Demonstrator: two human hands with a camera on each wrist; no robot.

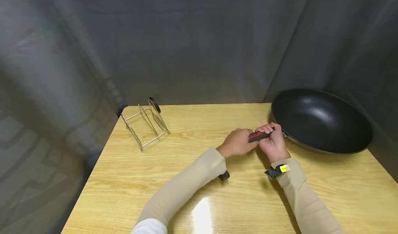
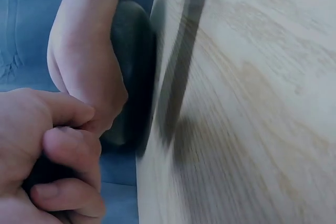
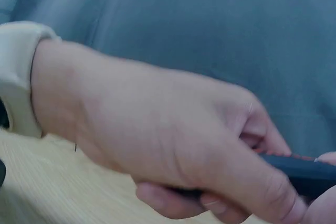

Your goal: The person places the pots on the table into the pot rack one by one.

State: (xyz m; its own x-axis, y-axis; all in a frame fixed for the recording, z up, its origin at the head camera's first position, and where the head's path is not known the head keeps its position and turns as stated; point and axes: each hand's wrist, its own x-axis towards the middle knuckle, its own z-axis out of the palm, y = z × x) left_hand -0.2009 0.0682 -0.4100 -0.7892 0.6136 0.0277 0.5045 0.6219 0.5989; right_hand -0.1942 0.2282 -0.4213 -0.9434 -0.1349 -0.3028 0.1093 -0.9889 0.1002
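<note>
A large black wok (image 1: 320, 120) is at the table's right side, its inner face toward me. Its dark handle (image 1: 258, 136), marked with red lettering, points left toward the middle of the table. My left hand (image 1: 238, 142) grips the handle's outer end, and my right hand (image 1: 273, 140) is curled round it nearer the pan. In the right wrist view, a dark stretch of handle (image 3: 302, 171) shows between the two hands. The left wrist view has my left fingers (image 2: 71, 148) curled, with the wok (image 2: 134, 61) behind my right hand. Whether the wok's base touches the table is hidden.
A metal wire rack (image 1: 155, 139) with a black round piece (image 1: 154, 105) stands at the table's far left. Dark grey curtains (image 1: 192, 47) hang behind the wooden table (image 1: 186, 178) and at both sides.
</note>
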